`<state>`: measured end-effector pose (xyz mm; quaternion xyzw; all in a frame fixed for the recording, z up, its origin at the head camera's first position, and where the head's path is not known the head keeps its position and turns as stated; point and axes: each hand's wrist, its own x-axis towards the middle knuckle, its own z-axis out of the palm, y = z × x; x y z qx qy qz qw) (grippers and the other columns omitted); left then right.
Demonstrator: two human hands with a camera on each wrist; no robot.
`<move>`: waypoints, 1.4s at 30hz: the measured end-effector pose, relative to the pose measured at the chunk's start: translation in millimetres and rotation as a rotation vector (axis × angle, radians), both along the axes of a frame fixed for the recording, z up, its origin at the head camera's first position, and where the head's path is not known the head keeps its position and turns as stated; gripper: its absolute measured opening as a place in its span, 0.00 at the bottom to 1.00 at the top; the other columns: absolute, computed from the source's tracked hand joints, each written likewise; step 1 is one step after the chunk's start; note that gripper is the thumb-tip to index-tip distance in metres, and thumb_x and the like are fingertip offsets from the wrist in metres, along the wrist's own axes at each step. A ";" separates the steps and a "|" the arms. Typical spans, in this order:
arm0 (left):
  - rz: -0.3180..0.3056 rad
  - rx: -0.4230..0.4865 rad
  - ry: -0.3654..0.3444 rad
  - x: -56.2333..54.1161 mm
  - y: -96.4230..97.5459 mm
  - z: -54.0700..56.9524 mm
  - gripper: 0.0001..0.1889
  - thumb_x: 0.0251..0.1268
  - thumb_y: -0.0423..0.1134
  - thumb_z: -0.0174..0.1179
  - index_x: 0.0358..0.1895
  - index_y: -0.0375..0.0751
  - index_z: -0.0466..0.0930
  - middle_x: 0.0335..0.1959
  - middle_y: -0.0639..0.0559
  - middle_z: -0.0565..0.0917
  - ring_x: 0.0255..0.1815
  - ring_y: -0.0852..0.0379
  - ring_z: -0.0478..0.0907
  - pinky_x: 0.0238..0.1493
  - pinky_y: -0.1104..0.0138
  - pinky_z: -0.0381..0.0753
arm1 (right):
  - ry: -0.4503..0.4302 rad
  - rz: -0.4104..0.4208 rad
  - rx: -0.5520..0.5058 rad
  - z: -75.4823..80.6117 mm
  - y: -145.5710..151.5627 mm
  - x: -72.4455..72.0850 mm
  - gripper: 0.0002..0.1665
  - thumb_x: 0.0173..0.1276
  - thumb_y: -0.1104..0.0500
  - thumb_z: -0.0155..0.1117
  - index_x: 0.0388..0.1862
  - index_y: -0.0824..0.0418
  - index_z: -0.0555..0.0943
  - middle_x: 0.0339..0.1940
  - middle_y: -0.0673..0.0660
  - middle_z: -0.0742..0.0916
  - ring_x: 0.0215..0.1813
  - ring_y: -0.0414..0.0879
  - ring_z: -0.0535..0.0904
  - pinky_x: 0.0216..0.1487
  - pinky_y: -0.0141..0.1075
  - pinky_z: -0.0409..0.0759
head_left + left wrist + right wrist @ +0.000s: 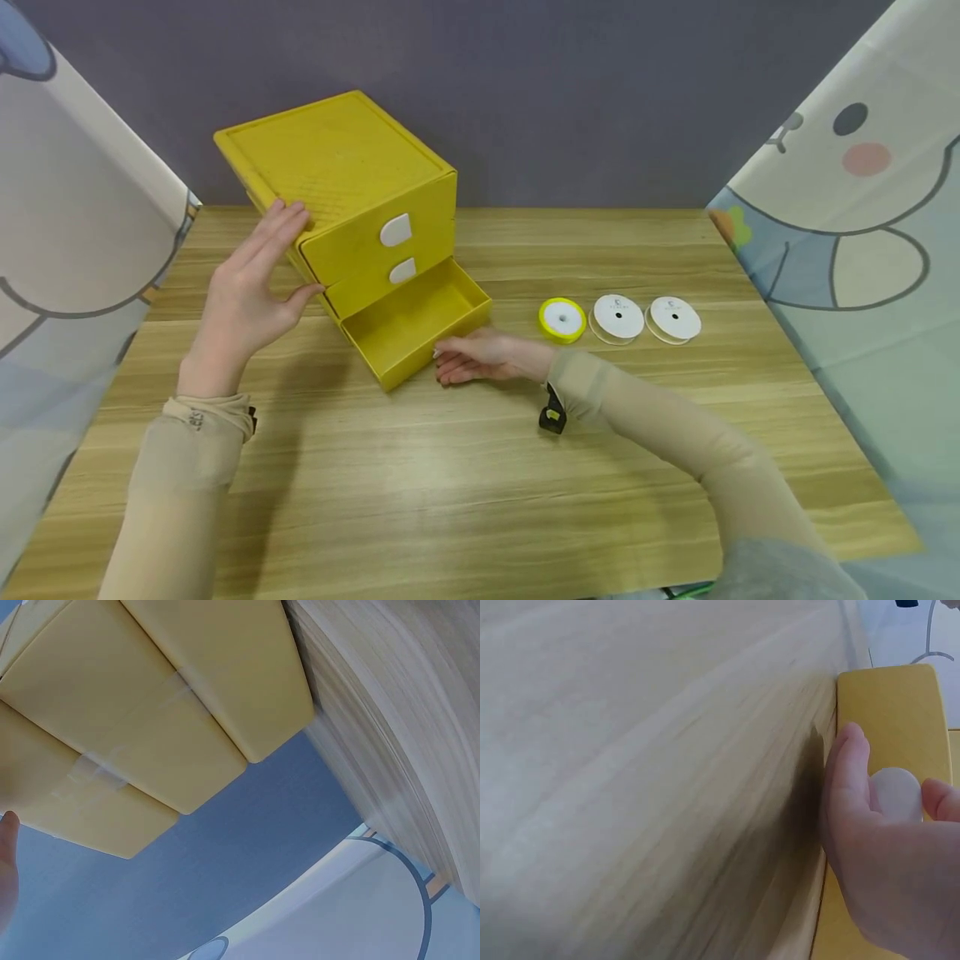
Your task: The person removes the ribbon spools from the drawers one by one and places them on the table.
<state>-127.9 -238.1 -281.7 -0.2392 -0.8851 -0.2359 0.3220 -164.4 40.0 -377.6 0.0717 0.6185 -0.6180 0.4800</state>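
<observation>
A yellow drawer cabinet [337,167] stands at the back left, its bottom drawer [412,321] pulled out with a bare floor inside. My left hand [251,287] rests against the cabinet's left front edge, fingers straight on the top and side, thumb low by the front. In the left wrist view, one fingertip [9,847] shows beside the cabinet's yellow side [135,712]. My right hand [483,354] is at the front of the open drawer. Seen from the right wrist, its thumb and fingers hold the white drawer knob [896,793] from both sides.
Right of the drawer, a yellow-rimmed spool [562,319] and two white spools [617,317] lie in a row on the wooden table [420,500]. The two upper drawers, with white knobs [396,230], are closed. A grey wall [585,108] rises behind.
</observation>
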 end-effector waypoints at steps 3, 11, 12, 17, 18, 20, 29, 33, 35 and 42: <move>0.006 -0.025 -0.008 0.4 -2.0 0.5 0.42 0.41 0.22 0.72 0.67 0.36 0.67 0.68 0.41 0.71 0.74 0.50 0.62 0.74 0.67 0.66 | 0.011 -0.011 -0.004 0.3 -6.5 -4.8 0.21 0.73 0.56 0.54 0.52 0.75 0.75 0.31 0.59 0.86 0.34 0.45 0.85 0.42 0.31 0.89; -0.011 -0.016 0.003 -1.0 -2.3 -0.6 0.42 0.41 0.22 0.72 0.67 0.36 0.68 0.68 0.40 0.72 0.74 0.50 0.62 0.75 0.69 0.65 | 0.031 -0.025 -0.021 1.9 -24.2 -22.2 0.22 0.74 0.54 0.54 0.52 0.73 0.75 0.29 0.58 0.86 0.33 0.44 0.84 0.39 0.29 0.88; -0.014 -0.017 0.002 -1.4 -2.2 -0.8 0.42 0.41 0.22 0.72 0.67 0.36 0.68 0.68 0.40 0.72 0.75 0.50 0.62 0.75 0.69 0.65 | 0.034 -0.028 -0.023 2.2 -26.2 -24.1 0.22 0.74 0.54 0.53 0.53 0.73 0.75 0.29 0.58 0.86 0.33 0.44 0.84 0.41 0.30 0.88; -0.018 -0.028 -0.001 -1.9 -1.7 -0.6 0.42 0.41 0.22 0.72 0.67 0.35 0.67 0.68 0.41 0.71 0.75 0.50 0.62 0.75 0.69 0.65 | 0.050 -0.039 -0.026 3.7 -35.3 -33.1 0.25 0.74 0.54 0.53 0.58 0.74 0.72 0.31 0.58 0.85 0.34 0.44 0.84 0.59 0.37 0.84; -0.017 -0.031 -0.001 -1.8 -1.6 -0.4 0.42 0.41 0.23 0.73 0.67 0.35 0.67 0.68 0.41 0.71 0.75 0.50 0.62 0.75 0.69 0.65 | 0.052 -0.039 -0.025 3.9 -36.8 -34.7 0.26 0.74 0.54 0.53 0.59 0.74 0.72 0.31 0.58 0.85 0.34 0.44 0.83 0.62 0.39 0.82; -0.016 -0.035 0.000 -1.4 -1.6 0.4 0.43 0.41 0.23 0.73 0.68 0.35 0.67 0.69 0.41 0.71 0.75 0.50 0.62 0.75 0.70 0.65 | 0.057 -0.037 -0.023 4.1 -39.5 -37.7 0.26 0.74 0.54 0.53 0.59 0.74 0.72 0.31 0.58 0.85 0.33 0.44 0.83 0.65 0.40 0.80; -0.001 -0.055 -0.018 -0.6 -3.2 1.7 0.43 0.42 0.23 0.72 0.68 0.35 0.66 0.69 0.42 0.70 0.75 0.51 0.61 0.75 0.70 0.64 | 0.068 -0.039 -0.016 5.2 -51.0 -47.5 0.26 0.74 0.54 0.53 0.59 0.75 0.72 0.31 0.59 0.84 0.34 0.46 0.83 0.69 0.43 0.77; 0.000 -0.063 -0.027 -0.3 -3.6 1.8 0.42 0.44 0.23 0.72 0.68 0.35 0.66 0.70 0.42 0.70 0.75 0.50 0.61 0.75 0.70 0.64 | 0.070 -0.045 -0.021 6.2 -54.3 -49.0 0.25 0.74 0.54 0.53 0.56 0.75 0.73 0.31 0.60 0.84 0.33 0.46 0.82 0.71 0.45 0.74; -0.002 -0.062 -0.028 -0.5 -3.8 1.8 0.42 0.44 0.23 0.72 0.69 0.35 0.66 0.70 0.42 0.70 0.75 0.51 0.60 0.75 0.70 0.64 | 0.072 -0.050 -0.021 6.7 -55.3 -49.4 0.25 0.74 0.54 0.52 0.56 0.76 0.73 0.30 0.60 0.84 0.33 0.46 0.82 0.70 0.45 0.75; -0.008 -0.049 -0.011 -1.0 -3.9 0.9 0.43 0.42 0.23 0.72 0.68 0.35 0.66 0.69 0.41 0.71 0.75 0.50 0.61 0.75 0.71 0.63 | 0.088 -0.052 -0.008 9.1 -59.1 -52.2 0.22 0.74 0.55 0.53 0.52 0.75 0.75 0.28 0.59 0.84 0.32 0.47 0.82 0.61 0.39 0.83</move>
